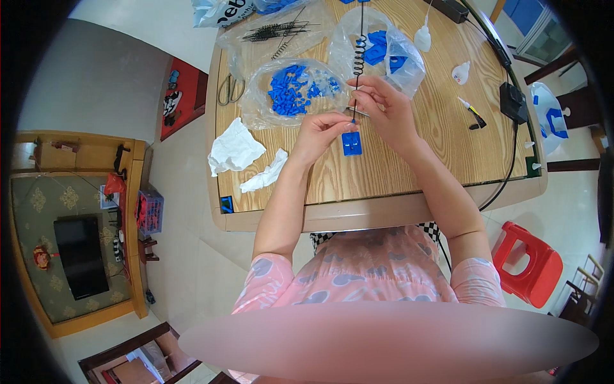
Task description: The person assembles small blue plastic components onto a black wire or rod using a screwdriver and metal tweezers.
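A thin black wire with a coiled spring section (359,57) stands lengthwise in front of me. My right hand (389,114) pinches its straight part just below the coil. Down at the wire's near end, where a small blue bit shows, the fingertips of my left hand (323,133) are pressed together on it. A square blue plastic piece (352,144) hangs or lies just below those fingertips; whether it is joined to the wire I cannot tell. Beyond my hands sit a clear bag of small blue parts (291,89) and another bag with larger blue pieces (377,48).
More black spring wires (275,31) lie on a plastic bag at the back left. Scissors (230,89) and crumpled white tissue (235,148) are at left. Toward the right are a white bottle (460,73), a small pen-like tool (473,114) and a black power adapter (513,102) with cable.
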A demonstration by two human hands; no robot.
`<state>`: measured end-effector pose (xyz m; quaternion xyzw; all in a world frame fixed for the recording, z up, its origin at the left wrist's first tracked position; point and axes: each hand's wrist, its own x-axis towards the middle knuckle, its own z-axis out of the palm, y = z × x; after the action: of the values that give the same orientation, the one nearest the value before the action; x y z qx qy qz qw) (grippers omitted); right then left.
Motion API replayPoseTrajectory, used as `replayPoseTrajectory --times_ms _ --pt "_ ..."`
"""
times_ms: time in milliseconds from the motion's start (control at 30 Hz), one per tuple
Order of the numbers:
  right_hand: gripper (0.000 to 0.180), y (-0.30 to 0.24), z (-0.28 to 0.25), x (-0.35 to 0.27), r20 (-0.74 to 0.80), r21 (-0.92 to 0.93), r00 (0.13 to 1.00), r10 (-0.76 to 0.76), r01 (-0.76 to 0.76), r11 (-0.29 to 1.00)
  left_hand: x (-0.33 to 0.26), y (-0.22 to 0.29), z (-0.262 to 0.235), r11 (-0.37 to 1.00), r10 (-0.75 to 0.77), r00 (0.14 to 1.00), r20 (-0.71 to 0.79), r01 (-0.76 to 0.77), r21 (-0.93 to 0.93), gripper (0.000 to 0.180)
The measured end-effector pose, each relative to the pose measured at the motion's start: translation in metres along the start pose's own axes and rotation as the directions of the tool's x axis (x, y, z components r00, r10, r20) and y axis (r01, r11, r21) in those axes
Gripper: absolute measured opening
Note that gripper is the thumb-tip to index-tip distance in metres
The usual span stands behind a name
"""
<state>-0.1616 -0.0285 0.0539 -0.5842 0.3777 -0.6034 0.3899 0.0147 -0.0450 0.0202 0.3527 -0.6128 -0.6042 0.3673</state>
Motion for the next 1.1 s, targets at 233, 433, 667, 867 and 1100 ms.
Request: replayPoseTrajectory --times_ms 233,433,667,867,1100 --pt "0.017 -0.002 -0.006 0.004 -0.102 -0.023 0.993 -0.057 0.055 0.998 0.005 0.002 -0.010 0.988 -0.055 0.986 -0.156 0.031 -0.154 0.017" --pt "0.018 -0.002 -0.004 0.003 -0.033 -0.026 0.999 0.007 -0.008 1.000 -0.002 0.010 -0.018 0.982 -0.018 0.957 -0.290 -0.038 -0.186 0.012" --pt "0.016 0.003 -0.001 0.001 -0.038 -0.016 0.999 -0.033 0.032 0.999 -0.039 0.042 -0.026 0.992 0.118 0.851 -0.511 -0.079 0.098 0.008" --pt "0.018 -0.005 0.009 -0.004 0.046 -0.019 0.999 0.016 -0.015 1.000 -0.103 0.023 -0.033 0.944 0.075 0.812 -0.579 0.129 0.303 0.008" --pt "0.014 -0.009 0.026 -0.010 0.079 0.083 0.997 0.002 -0.009 0.997 -0.132 0.011 -0.077 0.725 0.408 0.681 -0.608 0.164 0.669 0.013"
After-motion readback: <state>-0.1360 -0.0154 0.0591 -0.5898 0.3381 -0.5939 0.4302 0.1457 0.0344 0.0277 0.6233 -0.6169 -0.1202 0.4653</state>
